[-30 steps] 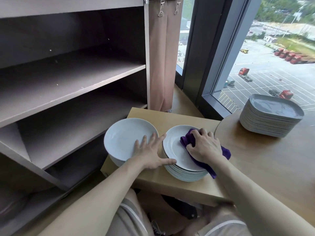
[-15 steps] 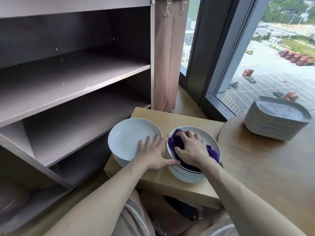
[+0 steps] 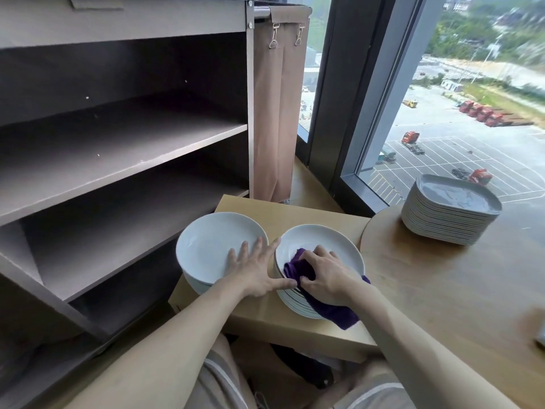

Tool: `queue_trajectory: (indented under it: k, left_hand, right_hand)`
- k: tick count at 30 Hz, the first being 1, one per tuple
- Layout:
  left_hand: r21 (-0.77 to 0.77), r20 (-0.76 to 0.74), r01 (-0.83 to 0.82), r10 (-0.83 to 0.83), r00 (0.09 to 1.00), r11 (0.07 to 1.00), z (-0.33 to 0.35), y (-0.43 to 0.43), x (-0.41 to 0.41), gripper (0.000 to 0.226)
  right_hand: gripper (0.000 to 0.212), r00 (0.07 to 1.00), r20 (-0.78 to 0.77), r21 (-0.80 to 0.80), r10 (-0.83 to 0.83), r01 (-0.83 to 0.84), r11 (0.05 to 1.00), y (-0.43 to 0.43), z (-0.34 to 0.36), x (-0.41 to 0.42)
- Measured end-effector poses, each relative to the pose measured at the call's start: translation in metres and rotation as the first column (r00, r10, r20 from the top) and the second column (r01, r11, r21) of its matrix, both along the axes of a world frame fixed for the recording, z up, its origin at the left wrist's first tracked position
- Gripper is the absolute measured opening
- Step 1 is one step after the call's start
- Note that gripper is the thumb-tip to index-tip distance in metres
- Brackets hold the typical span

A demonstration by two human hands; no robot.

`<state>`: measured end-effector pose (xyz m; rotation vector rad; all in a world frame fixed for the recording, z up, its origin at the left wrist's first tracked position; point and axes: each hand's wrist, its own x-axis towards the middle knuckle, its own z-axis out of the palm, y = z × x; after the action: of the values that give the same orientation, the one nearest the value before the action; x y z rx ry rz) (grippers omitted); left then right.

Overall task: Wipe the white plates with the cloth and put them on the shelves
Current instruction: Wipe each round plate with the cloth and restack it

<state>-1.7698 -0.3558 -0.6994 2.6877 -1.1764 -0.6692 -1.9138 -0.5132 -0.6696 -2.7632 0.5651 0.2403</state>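
Two stacks of white plates stand side by side on a small wooden table (image 3: 306, 211). My right hand (image 3: 324, 276) grips a purple cloth (image 3: 298, 267) and presses it onto the near left part of the top plate of the right stack (image 3: 324, 240). My left hand (image 3: 253, 270) lies flat with spread fingers between the stacks, its fingers on the rim of the left stack (image 3: 212, 243) and its thumb against the edge of the right stack. The cloth's tail hangs over the near rim of that stack.
A brown shelf unit (image 3: 126, 149) with bare shelves stands to the left. A stack of grey square plates (image 3: 451, 211) sits on the round wooden table (image 3: 442, 284) at the right by the window. A brown fabric bag (image 3: 277, 113) hangs beside the shelves.
My right hand has swept the cloth from the plate's right side across to its near left part. My left hand has stayed between the stacks. The camera has tilted up a little.
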Motion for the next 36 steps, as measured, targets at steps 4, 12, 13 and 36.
queue_trajectory:
  k: [4, 12, 13, 36]
  left_hand:
    - [-0.011, -0.014, 0.007, -0.007, 1.000, 1.000, -0.001, 0.000, 0.000, 0.120]
    - [-0.016, 0.000, 0.010, -0.010, 1.000, 1.000, -0.008, -0.001, 0.003, 0.119]
    - [-0.017, 0.004, 0.012, -0.012, 1.000, 1.000, -0.010, -0.001, 0.004, 0.120]
    - [0.043, 0.041, 0.041, -0.043, 0.998, 0.998, -0.004, -0.001, 0.000, 0.114]
  right_hand:
    - [0.040, 0.996, -0.018, -0.137, -0.084, 0.080, 0.987, -0.008, -0.001, -0.009]
    - [0.046, 0.964, 0.027, -0.161, -0.266, 0.267, 0.950, -0.028, -0.012, -0.006]
    - [0.046, 0.962, 0.031, -0.162, -0.271, 0.272, 0.948, -0.029, -0.014, -0.005]
    - [0.036, 0.989, 0.117, -0.170, -0.086, 0.105, 0.980, -0.004, -0.027, 0.045]
